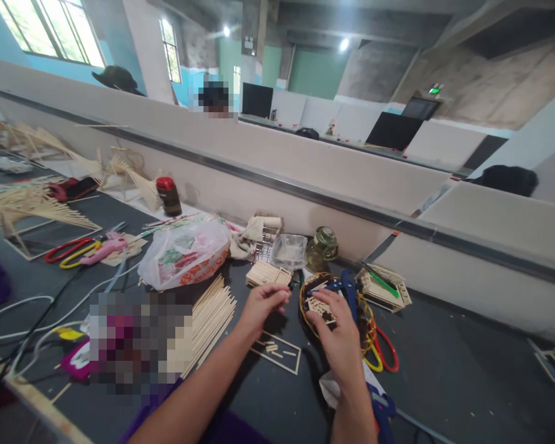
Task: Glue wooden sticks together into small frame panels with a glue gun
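My left hand [266, 308] is raised over the table with thumb and fingertips pinched together; anything between them is too small to make out. My right hand [337, 327] hovers over the near side of a round basket [301, 302], thumb and fingers curved apart. Short pieces of wooden stick [321, 306] lie in the basket beside those fingers. Below my hands a thin rectangular frame of sticks [298, 364] lies flat, with several short stick pieces [272, 349] inside it. Just beyond my left hand is a small block-like stick structure [263, 275].
Long wooden sticks [213, 314] lie left of my hands, near a plastic bag [185, 253]. Red-and-yellow-handled scissors [388, 351] and a blue tool [382, 404] are at right. A clear box [290, 251], a green-lidded jar [324, 246] and another stick structure [388, 290] stand near the partition [277, 176].
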`<state>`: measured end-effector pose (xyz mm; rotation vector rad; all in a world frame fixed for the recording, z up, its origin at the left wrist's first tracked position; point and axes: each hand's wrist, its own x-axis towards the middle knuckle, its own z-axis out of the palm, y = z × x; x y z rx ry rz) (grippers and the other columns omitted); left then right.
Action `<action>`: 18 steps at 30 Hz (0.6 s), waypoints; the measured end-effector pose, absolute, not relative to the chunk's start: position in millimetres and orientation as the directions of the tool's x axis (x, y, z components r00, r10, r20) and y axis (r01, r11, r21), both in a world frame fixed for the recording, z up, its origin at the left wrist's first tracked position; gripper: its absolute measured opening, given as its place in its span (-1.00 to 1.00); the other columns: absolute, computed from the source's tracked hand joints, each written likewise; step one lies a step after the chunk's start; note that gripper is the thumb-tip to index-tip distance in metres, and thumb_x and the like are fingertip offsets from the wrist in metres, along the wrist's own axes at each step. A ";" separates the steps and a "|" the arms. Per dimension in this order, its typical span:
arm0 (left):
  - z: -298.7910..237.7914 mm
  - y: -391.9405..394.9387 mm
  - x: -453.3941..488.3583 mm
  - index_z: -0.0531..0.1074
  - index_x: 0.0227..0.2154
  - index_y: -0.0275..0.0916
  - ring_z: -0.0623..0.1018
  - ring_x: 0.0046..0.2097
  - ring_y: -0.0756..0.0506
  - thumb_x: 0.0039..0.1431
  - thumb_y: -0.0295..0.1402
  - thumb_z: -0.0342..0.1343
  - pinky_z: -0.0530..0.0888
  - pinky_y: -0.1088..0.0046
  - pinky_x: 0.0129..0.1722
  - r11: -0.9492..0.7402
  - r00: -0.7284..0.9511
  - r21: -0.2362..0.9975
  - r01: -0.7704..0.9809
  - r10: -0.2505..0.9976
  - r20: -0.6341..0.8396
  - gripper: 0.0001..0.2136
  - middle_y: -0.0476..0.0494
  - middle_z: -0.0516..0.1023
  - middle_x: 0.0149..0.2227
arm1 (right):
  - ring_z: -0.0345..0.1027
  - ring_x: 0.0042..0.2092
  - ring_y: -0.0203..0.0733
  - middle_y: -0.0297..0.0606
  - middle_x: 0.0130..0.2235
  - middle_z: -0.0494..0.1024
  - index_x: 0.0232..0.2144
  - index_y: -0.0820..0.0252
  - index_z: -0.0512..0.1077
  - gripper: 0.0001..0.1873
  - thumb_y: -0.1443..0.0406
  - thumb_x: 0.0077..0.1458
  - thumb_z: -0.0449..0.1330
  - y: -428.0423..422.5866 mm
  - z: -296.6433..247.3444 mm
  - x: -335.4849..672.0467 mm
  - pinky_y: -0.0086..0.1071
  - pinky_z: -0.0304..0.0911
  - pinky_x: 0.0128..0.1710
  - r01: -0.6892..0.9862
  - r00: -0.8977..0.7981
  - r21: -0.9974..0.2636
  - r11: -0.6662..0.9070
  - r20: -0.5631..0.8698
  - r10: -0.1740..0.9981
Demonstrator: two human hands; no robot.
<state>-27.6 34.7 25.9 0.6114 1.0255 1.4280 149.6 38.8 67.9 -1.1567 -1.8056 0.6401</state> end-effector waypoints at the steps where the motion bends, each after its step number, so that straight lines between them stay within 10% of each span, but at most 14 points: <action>1: 22.3 38.4 -40.8 0.56 -0.35 -0.34 0.50 -0.43 0.00 -0.21 -0.22 0.36 0.41 0.51 -0.42 0.056 -0.245 0.886 -0.460 0.951 -0.187 -0.66 -0.18 0.58 -0.38 | 0.26 0.02 -0.06 -0.14 -0.03 0.42 -0.14 0.10 0.44 -0.73 0.22 0.08 0.15 39.5 68.0 156.7 -0.11 0.12 0.06 0.460 -0.153 -0.775 0.433 0.410 0.899; 5: 12.2 53.6 -93.2 0.55 -0.31 -0.36 0.51 -0.41 -0.04 -0.23 -0.19 0.35 0.44 0.45 -0.39 -0.023 -0.440 0.961 -0.275 0.892 -0.104 -0.60 -0.19 0.59 -0.40 | 0.36 -0.16 -0.11 -0.12 -0.11 0.47 -0.14 0.16 0.43 -0.68 0.13 0.10 0.12 41.1 68.2 188.2 -0.19 0.23 -0.08 0.542 0.010 -0.765 0.349 0.421 0.907; 18: 7.1 93.0 -104.5 0.58 -0.50 -0.27 0.44 -0.49 -0.05 -0.24 -0.42 0.25 0.33 0.46 -0.45 0.114 -0.345 0.930 0.350 0.939 0.015 -0.86 -0.04 0.50 -0.60 | 0.41 -0.23 -0.08 -0.15 -0.19 0.55 -0.17 0.17 0.47 -0.60 0.05 0.09 0.08 25.6 86.7 223.3 -0.28 0.24 -0.21 0.660 0.131 -0.725 0.198 0.371 0.919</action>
